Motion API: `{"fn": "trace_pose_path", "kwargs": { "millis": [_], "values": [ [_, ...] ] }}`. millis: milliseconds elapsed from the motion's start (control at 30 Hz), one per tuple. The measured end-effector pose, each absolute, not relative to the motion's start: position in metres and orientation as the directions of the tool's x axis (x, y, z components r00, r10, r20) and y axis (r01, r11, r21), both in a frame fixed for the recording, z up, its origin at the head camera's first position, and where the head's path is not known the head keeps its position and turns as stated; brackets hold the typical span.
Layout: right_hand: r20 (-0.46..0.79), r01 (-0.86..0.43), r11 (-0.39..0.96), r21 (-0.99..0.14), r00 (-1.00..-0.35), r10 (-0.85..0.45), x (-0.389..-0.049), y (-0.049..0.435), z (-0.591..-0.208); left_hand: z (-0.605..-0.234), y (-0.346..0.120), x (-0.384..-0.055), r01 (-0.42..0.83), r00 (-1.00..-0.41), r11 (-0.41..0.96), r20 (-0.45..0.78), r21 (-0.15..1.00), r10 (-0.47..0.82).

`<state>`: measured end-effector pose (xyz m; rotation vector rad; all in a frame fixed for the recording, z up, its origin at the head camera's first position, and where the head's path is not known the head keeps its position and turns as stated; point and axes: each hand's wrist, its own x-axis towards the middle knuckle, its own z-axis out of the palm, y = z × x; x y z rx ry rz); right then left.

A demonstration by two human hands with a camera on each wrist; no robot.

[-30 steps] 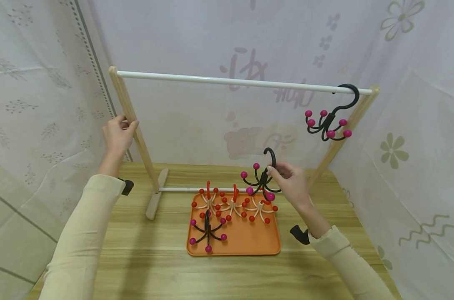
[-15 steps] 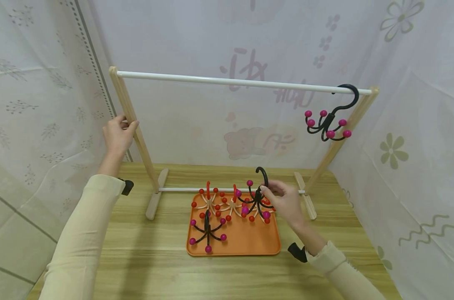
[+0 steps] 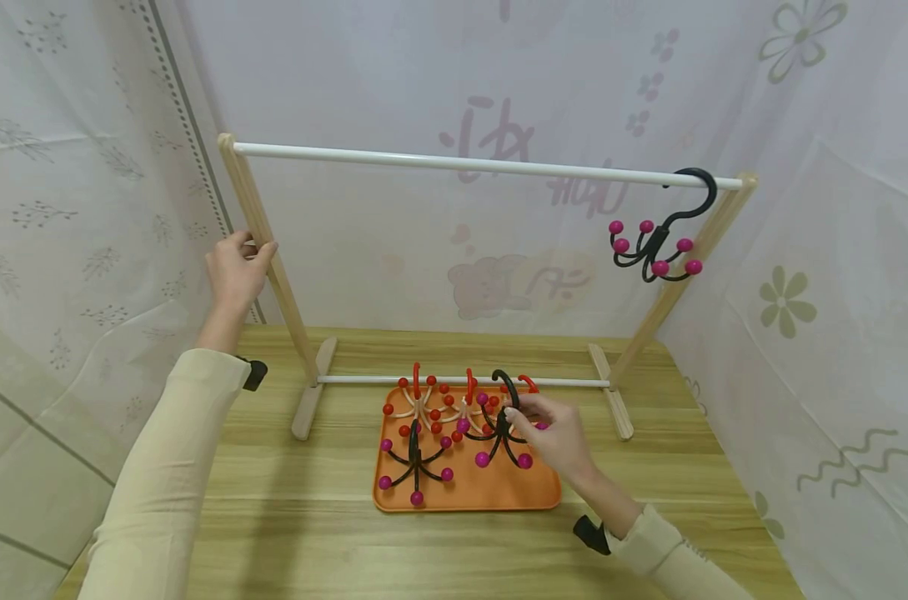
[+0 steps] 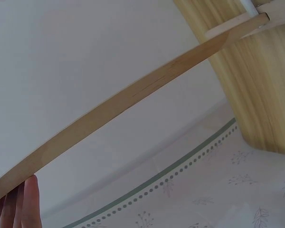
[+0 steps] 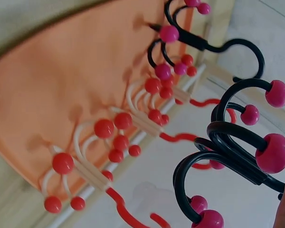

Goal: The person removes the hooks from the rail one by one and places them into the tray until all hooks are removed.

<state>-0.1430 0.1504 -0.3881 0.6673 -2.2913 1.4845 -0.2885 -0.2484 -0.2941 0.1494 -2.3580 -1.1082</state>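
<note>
My left hand (image 3: 236,268) grips the left wooden post (image 3: 283,292) of a hanging rack; in the left wrist view its fingers (image 4: 31,202) lie against the post's edge. My right hand (image 3: 562,437) pinches a black multi-arm hook hanger (image 3: 502,432) with pink balls, just below its curved hook. That hanger is upright over the right part of an orange tray (image 3: 491,496); the right wrist view shows its arms (image 5: 223,142) up close. A second black hanger (image 3: 415,457) stands at the tray's front left. Behind are three red-hooked white hangers (image 3: 465,410), the right one mostly hidden.
Another black hanger (image 3: 654,243) hangs from the right end of the white top bar (image 3: 454,162). The rack's lower bar (image 3: 356,380) runs behind the tray, between wooden feet (image 3: 611,392). Patterned curtains (image 3: 821,250) enclose the wooden table (image 3: 333,542).
My right hand has moved down, left and nearer with the black hanger, from in front of the lower bar's right part to over the tray. The left hand has stayed on the post.
</note>
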Motion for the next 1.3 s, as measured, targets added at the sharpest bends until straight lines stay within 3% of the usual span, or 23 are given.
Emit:
{"fn": "trace_pose_path", "kwargs": {
  "millis": [333, 867, 1300],
  "values": [
    [0.502, -0.544, 0.356, -0.76, -0.839, -0.21, -0.133, 0.139, -0.413, -0.294, -0.248, -0.289, 0.123, -0.847, 0.662, 0.426, 0.739, -0.318],
    [0.525, -0.513, 0.328, -0.793, -0.849, -0.06, -0.133, 0.118, -0.457, -0.294, -0.248, -0.289, 0.121, -0.85, 0.656, 0.419, 0.745, -0.319],
    [0.578, -0.56, 0.288, -0.777, -0.816, -0.027, -0.134, 0.111, -0.488, -0.295, -0.249, -0.291, 0.101, -0.859, 0.654, 0.397, 0.75, -0.323]
  ]
}}
